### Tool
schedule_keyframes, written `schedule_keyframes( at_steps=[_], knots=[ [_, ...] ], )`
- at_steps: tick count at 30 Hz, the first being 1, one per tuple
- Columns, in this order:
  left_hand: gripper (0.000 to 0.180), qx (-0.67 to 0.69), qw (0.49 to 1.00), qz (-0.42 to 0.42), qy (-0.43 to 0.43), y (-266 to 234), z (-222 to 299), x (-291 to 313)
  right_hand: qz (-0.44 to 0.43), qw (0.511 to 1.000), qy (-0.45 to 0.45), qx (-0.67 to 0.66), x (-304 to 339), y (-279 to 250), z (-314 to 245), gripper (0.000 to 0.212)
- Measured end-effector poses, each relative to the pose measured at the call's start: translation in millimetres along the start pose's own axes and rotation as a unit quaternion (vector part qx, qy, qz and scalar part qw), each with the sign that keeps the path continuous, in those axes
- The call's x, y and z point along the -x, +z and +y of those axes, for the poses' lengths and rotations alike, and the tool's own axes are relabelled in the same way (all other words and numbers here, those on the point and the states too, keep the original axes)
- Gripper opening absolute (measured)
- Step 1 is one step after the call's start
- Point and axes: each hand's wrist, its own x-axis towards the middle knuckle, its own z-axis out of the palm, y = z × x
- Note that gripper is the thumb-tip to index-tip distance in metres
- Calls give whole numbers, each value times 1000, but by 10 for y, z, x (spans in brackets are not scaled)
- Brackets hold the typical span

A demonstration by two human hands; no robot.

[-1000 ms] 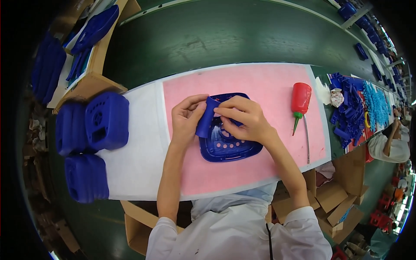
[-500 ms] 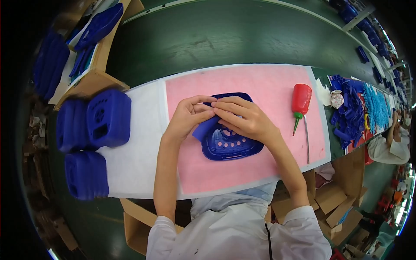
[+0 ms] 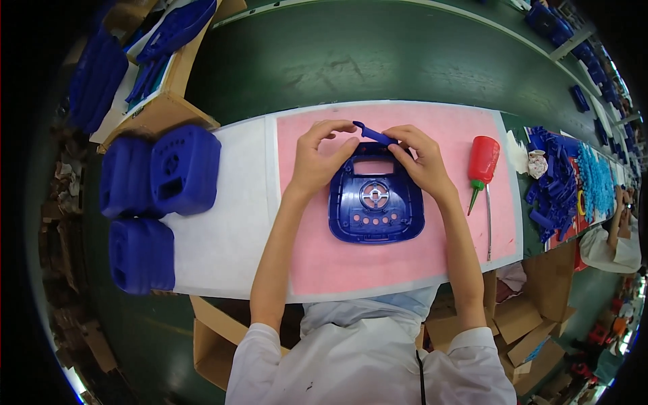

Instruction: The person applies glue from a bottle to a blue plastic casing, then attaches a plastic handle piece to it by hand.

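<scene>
A blue plastic housing (image 3: pixel 407 212) lies with its hollow side up, showing a round spoked opening, a row of small holes and a rectangular slot. Just over its far edge is a narrow blue plastic strip (image 3: pixel 373 133), slightly tilted and hooked at its left end. My right hand (image 3: pixel 420 158) pinches the strip's right end between thumb and fingers. My left hand (image 3: pixel 318 156) is beside the housing's far left corner, thumb and index finger apart. Its index fingertip meets or nearly meets the strip's hooked end.
Pink sheeting (image 3: pixel 307 250) covers the table under the housing. A red bottle with a green nozzle (image 3: pixel 483 162) and a thin metal rod (image 3: pixel 489 226) lie to the right, before piled blue strips (image 3: pixel 557 182). Stacked blue housings (image 3: pixel 185 169) stand left, near a wooden-edged box (image 3: pixel 158 111).
Both hands have moved apart and toward the housing's far edge, uncovering it. The blue strip, earlier partly hidden at the left under my hands, is now over the far edge.
</scene>
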Motion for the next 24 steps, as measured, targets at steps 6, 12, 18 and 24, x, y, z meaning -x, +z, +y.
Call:
schedule_keyframes(
  at_steps=[6,12,18,24],
  knots=[
    [32,90,996,14,-17,60,-175,46,6,989,-81,125,-8,-86,-26,22],
    [33,97,994,-8,-46,160,-304,95,-5,984,-87,157,36,-66,76,23],
    [30,23,995,-30,-89,165,-475,146,-27,982,-79,168,62,-61,112,24],
    [30,47,997,-10,-53,122,-491,183,-41,977,-110,179,15,8,166,24]
  ],
)
